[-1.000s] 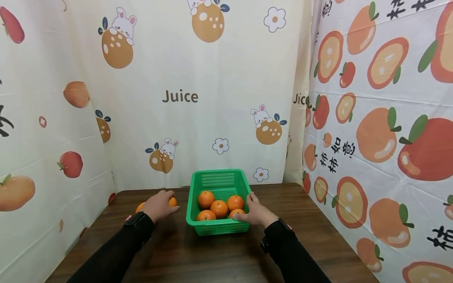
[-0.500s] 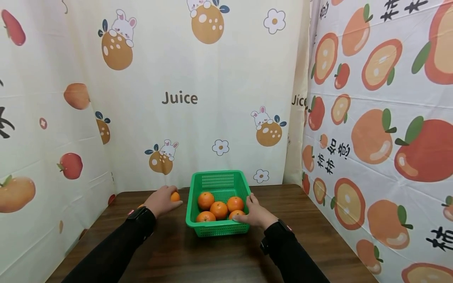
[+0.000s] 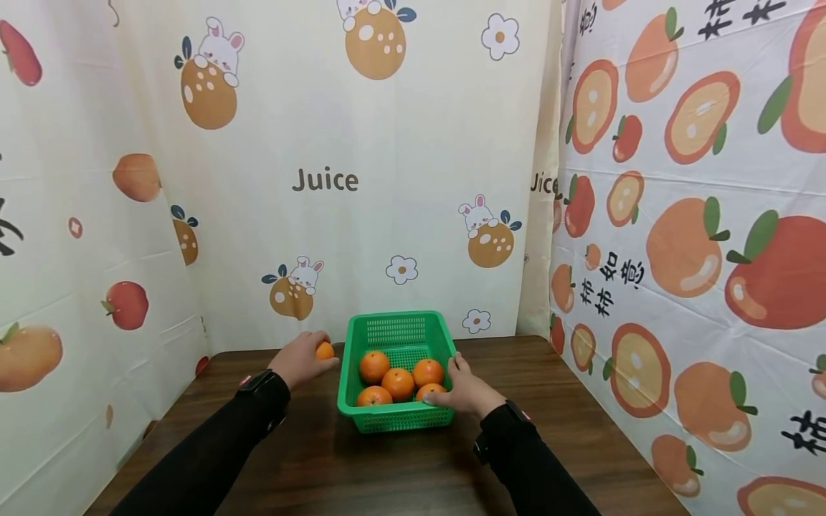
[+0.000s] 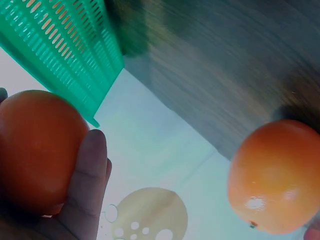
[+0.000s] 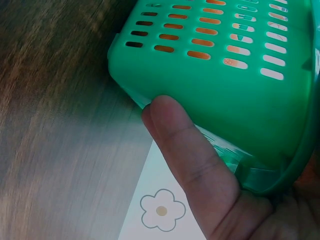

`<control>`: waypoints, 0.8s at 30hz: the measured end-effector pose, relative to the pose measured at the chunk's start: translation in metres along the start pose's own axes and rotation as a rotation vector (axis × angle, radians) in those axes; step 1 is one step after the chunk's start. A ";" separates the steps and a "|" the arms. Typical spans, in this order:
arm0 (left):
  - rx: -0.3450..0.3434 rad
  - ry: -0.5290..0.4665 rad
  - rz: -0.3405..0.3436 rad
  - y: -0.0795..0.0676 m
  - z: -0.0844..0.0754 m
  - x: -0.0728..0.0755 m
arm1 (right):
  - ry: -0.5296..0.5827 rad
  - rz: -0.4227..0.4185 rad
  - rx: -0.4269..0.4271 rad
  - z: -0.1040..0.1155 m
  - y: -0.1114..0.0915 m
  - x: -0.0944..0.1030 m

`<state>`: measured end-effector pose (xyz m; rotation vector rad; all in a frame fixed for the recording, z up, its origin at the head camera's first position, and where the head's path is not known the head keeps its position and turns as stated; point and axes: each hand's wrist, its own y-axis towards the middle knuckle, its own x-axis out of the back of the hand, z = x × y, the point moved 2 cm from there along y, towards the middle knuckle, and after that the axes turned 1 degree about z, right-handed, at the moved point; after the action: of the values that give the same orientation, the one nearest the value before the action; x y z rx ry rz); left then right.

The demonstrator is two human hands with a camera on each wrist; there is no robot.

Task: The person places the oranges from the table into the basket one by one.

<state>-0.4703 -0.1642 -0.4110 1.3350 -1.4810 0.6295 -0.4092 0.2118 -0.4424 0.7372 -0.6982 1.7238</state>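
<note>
My left hand (image 3: 302, 360) is curled round an orange (image 3: 325, 350) just left of the green plastic basket (image 3: 395, 417). In the left wrist view, the held orange (image 4: 37, 150) sits against my fingers (image 4: 90, 175), near the basket's slotted wall. A second orange (image 4: 275, 177) appears at the right there, and my left hand and wrist hide it in the head view. Several oranges (image 3: 398, 384) lie inside the basket. My right hand (image 3: 473, 388) grips the basket's near right corner, thumb over the rim; a finger (image 5: 182, 145) runs along its outer wall in the right wrist view.
The dark wooden table (image 3: 387, 473) ends at a pale curtain (image 3: 348, 251) behind the basket. A fruit-print cloth (image 3: 684, 287) hangs along the right side, and another printed cloth (image 3: 84, 236) closes off the left.
My left hand has moved a little right and away from me with its orange, nearing the basket. The other orange left of it has gone out of sight. My right hand and the basket stay put.
</note>
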 end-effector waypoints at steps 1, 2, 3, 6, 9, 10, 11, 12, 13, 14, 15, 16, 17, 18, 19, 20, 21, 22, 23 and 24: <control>-0.005 -0.010 -0.005 0.002 0.000 -0.001 | -0.001 0.000 -0.001 0.000 0.000 0.000; -0.011 -0.020 -0.008 0.005 0.000 -0.003 | -0.007 -0.001 -0.001 0.000 0.000 -0.001; -0.014 -0.035 -0.008 0.008 0.000 -0.005 | -0.014 -0.002 -0.001 0.000 0.000 -0.001; -0.015 -0.095 0.011 0.014 -0.002 -0.008 | -0.022 -0.001 -0.002 0.000 0.000 -0.002; 0.008 -0.160 0.033 0.019 -0.007 -0.010 | -0.026 0.006 -0.005 -0.001 0.000 -0.004; 0.013 -0.177 0.036 0.020 -0.009 -0.010 | -0.024 0.006 -0.005 -0.002 0.001 -0.004; 0.023 -0.194 0.037 0.022 -0.011 -0.010 | -0.022 0.006 -0.006 -0.002 0.001 -0.003; 0.032 -0.210 0.034 0.022 -0.013 -0.010 | -0.018 0.005 -0.006 -0.002 0.000 -0.003; 0.040 -0.234 0.035 0.023 -0.015 -0.011 | -0.012 0.004 -0.006 -0.003 0.000 -0.003; 0.046 -0.255 0.036 0.023 -0.017 -0.011 | -0.003 -0.003 -0.004 -0.003 -0.001 -0.003; 0.050 -0.274 0.036 0.023 -0.019 -0.012 | -0.005 -0.004 -0.005 -0.003 -0.002 -0.003; 0.052 -0.293 0.039 0.023 -0.020 -0.012 | -0.006 -0.004 -0.006 -0.003 -0.002 -0.003; 0.060 -0.312 0.043 0.024 -0.022 -0.012 | -0.006 -0.005 -0.005 -0.003 -0.003 -0.003; 0.067 -0.326 0.046 0.024 -0.023 -0.012 | -0.006 -0.005 -0.003 -0.003 -0.004 -0.003; 0.074 -0.339 0.051 0.025 -0.025 -0.013 | -0.006 -0.005 -0.002 -0.003 -0.004 -0.004; 0.075 -0.340 0.051 0.026 -0.026 -0.013 | -0.004 -0.004 -0.002 -0.003 -0.004 -0.004; 0.076 -0.339 0.050 0.027 -0.027 -0.013 | 0.000 -0.005 0.000 -0.003 -0.005 -0.004; 0.078 -0.340 0.049 0.028 -0.028 -0.013 | 0.006 -0.005 0.000 -0.003 -0.005 -0.003; 0.083 -0.340 0.047 0.029 -0.029 -0.013 | 0.011 -0.006 0.000 -0.003 -0.005 -0.003; 0.081 -0.340 0.045 0.031 -0.030 -0.014 | 0.017 -0.004 -0.002 -0.003 -0.005 -0.003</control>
<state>-0.4909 -0.1249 -0.4055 1.5303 -1.7778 0.5120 -0.4041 0.2134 -0.4456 0.7221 -0.6861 1.7233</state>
